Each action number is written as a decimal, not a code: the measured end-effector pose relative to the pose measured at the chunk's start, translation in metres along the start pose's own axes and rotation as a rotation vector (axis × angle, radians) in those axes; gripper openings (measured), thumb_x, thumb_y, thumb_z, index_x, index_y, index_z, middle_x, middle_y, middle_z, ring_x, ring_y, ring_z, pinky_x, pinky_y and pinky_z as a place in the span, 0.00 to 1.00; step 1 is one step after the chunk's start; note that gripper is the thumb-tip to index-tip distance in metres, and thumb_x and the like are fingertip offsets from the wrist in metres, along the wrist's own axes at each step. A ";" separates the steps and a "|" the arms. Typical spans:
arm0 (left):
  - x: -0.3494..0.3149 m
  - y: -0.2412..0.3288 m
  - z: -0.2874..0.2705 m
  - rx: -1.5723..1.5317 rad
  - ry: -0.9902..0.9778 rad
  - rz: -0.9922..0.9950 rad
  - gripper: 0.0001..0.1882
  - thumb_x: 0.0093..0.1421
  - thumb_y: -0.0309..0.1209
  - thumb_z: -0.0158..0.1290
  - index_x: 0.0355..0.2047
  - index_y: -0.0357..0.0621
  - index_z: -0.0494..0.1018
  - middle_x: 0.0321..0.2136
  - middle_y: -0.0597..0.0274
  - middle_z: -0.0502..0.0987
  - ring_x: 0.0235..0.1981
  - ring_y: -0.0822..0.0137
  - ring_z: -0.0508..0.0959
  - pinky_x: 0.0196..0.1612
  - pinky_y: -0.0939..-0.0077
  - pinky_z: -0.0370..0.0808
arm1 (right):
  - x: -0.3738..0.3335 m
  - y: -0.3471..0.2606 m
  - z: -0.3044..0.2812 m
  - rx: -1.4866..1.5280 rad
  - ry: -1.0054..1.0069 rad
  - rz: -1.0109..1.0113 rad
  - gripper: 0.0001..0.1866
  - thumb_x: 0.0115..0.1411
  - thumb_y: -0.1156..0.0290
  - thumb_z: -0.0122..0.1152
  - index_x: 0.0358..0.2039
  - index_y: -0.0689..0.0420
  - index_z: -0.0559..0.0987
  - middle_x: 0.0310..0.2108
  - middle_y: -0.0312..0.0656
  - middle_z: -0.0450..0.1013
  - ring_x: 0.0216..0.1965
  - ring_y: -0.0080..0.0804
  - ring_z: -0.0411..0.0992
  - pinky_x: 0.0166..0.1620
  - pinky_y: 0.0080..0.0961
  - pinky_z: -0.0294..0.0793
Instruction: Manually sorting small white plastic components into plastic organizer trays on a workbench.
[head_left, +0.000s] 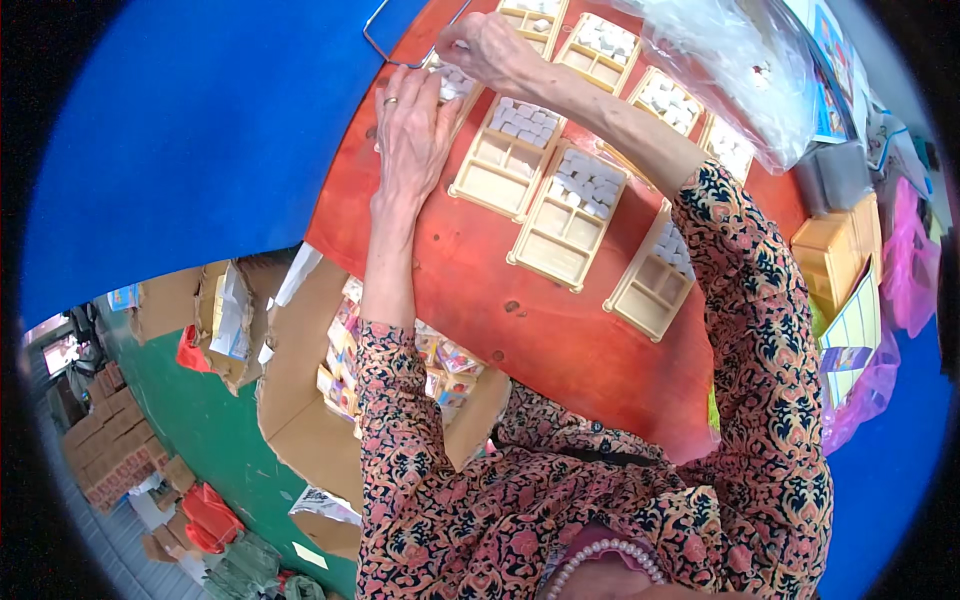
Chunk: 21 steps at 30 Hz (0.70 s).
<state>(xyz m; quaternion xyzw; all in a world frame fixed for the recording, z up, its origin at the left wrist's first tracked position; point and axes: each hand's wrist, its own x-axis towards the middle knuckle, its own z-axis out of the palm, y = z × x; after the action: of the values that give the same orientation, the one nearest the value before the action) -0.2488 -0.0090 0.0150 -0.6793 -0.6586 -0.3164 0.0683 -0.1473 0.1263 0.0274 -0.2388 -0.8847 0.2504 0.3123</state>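
Note:
At the far left edge of the red table, my left hand point(408, 135), with a ring on one finger, lies against a cream plastic tray point(466, 112) of small white pieces point(452, 80). Its fingers are stretched out and largely cover the tray's left side. My right hand point(490, 50) reaches across above the same tray, fingers bent and closed downward. What its fingertips hold, if anything, is hidden. Beside it stands another compartment tray point(490, 180), its far compartment packed with whitish pieces point(525, 122). A similar tray point(550, 255) lies nearer, to the right.
More part-filled trays point(650, 300) spread over the red table point(450, 255). Clear plastic bags point(735, 60) lie at the far right. A bent wire point(375, 45) stands at the far left edge. Below the table, an open cardboard box point(300, 420) holds several small colourful packages point(340, 345).

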 end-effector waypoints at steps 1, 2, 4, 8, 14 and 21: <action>0.002 0.004 0.005 -0.001 0.023 0.020 0.17 0.56 0.32 0.52 0.43 0.34 0.70 0.45 0.48 0.71 0.54 0.45 0.64 0.55 0.49 0.58 | -0.002 0.001 -0.003 -0.004 -0.002 0.002 0.06 0.47 0.71 0.57 0.23 0.58 0.79 0.24 0.52 0.74 0.31 0.46 0.75 0.32 0.39 0.76; 0.006 0.008 0.011 -0.004 0.046 0.042 0.16 0.56 0.32 0.52 0.42 0.34 0.70 0.44 0.48 0.71 0.53 0.44 0.65 0.54 0.49 0.59 | -0.005 0.002 -0.006 -0.095 -0.079 0.004 0.06 0.47 0.70 0.57 0.23 0.58 0.79 0.25 0.52 0.75 0.31 0.46 0.76 0.31 0.39 0.76; 0.013 0.017 0.017 0.005 0.034 0.050 0.16 0.56 0.32 0.51 0.41 0.34 0.70 0.45 0.47 0.71 0.53 0.45 0.65 0.54 0.50 0.59 | -0.010 0.005 -0.011 -0.258 -0.149 -0.026 0.07 0.46 0.70 0.56 0.23 0.59 0.79 0.25 0.51 0.75 0.31 0.46 0.76 0.31 0.39 0.76; 0.025 0.022 0.032 -0.003 0.009 0.042 0.16 0.56 0.30 0.49 0.42 0.31 0.69 0.48 0.43 0.69 0.53 0.43 0.65 0.55 0.54 0.60 | -0.010 0.023 -0.015 -0.297 -0.126 -0.110 0.09 0.45 0.70 0.55 0.22 0.62 0.78 0.24 0.54 0.74 0.30 0.47 0.76 0.31 0.39 0.76; 0.052 0.044 0.048 -0.065 -0.026 0.002 0.17 0.59 0.28 0.48 0.46 0.29 0.68 0.51 0.42 0.67 0.55 0.46 0.65 0.57 0.61 0.62 | -0.012 0.042 -0.096 0.302 0.030 0.198 0.12 0.51 0.67 0.59 0.27 0.64 0.80 0.19 0.45 0.74 0.23 0.33 0.74 0.25 0.30 0.72; 0.045 0.074 0.009 -0.099 -0.066 -0.144 0.17 0.61 0.28 0.46 0.47 0.28 0.68 0.51 0.43 0.68 0.53 0.48 0.66 0.55 0.62 0.64 | -0.069 -0.013 -0.289 0.497 -0.076 0.589 0.15 0.54 0.60 0.60 0.33 0.60 0.80 0.18 0.33 0.70 0.17 0.16 0.62 0.19 0.14 0.59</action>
<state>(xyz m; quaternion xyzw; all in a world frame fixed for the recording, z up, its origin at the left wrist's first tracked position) -0.1799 0.0245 0.0554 -0.6428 -0.6912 -0.3300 -0.0100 0.0910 0.1614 0.2018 -0.3901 -0.7017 0.5447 0.2422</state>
